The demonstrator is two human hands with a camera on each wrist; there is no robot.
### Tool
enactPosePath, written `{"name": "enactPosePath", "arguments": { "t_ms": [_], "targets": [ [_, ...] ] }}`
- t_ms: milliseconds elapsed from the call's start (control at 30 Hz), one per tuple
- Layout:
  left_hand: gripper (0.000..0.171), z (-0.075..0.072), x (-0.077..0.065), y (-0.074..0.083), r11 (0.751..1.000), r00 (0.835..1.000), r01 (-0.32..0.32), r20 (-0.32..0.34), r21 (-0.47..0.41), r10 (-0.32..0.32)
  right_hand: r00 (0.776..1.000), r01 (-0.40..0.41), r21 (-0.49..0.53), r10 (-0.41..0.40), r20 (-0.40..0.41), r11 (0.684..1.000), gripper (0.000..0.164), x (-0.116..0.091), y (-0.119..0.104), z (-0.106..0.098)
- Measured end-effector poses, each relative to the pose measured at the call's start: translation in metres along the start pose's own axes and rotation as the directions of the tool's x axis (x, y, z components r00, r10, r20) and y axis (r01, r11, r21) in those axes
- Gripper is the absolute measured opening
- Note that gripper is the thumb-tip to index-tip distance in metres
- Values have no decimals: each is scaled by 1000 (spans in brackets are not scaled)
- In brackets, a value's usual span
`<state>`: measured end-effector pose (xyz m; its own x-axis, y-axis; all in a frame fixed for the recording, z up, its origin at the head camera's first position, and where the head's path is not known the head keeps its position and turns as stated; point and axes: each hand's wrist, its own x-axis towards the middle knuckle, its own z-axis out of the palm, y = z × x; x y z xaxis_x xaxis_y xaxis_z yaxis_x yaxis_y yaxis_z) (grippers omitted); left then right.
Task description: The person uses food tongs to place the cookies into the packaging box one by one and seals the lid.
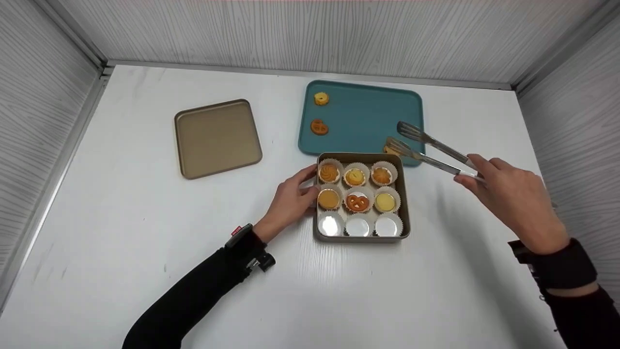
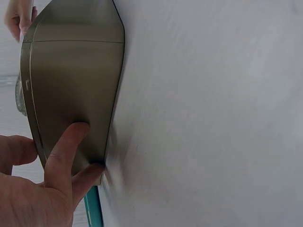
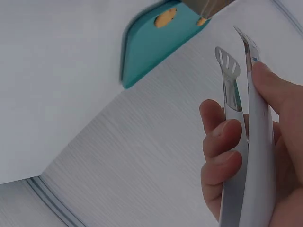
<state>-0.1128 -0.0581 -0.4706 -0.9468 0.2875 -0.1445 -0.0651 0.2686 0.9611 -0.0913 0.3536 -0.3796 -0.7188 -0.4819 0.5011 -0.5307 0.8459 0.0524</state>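
Note:
My left hand (image 1: 288, 198) grips the left side of a square metal tin (image 1: 361, 239). In the left wrist view its fingers press on the tin's outer wall (image 2: 71, 85). Inside stand paper cups in three rows. The back two rows hold cookies, among them a pretzel cookie (image 1: 357, 202); the front row's cups show no cookies. My right hand (image 1: 516, 198) holds metal tongs (image 1: 437, 163) by the white handles (image 3: 259, 156). The tong tips are spread over the near right of a teal tray (image 1: 358, 114). Under one tip lies a partly hidden cookie (image 1: 389, 149).
A yellow flower-shaped cookie (image 1: 321, 99) and a pretzel cookie (image 1: 319, 127) lie at the teal tray's left side. Farther left on the white table (image 1: 145, 218) is a bronze square tray or lid (image 1: 218, 140). Grey panel walls (image 1: 310, 36) border the table.

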Motion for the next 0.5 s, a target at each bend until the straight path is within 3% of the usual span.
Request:
{"name": "enactPosePath", "arguments": {
  "t_ms": [100, 300, 500],
  "targets": [
    [58, 0, 0, 0, 1000, 1000, -5, -5, 15, 6, 1000, -14, -13, 14, 21, 1000, 65, -3, 7, 9],
    [58, 0, 1, 0, 1000, 1000, 0, 1, -1, 0, 992, -51, -4, 52, 115, 999, 41, -8, 16, 22],
    [58, 1, 0, 0, 1000, 1000, 6, -3, -27, -6, 980, -86, 24, 80, 182, 996, 37, -8, 20, 30]
  ]
}}
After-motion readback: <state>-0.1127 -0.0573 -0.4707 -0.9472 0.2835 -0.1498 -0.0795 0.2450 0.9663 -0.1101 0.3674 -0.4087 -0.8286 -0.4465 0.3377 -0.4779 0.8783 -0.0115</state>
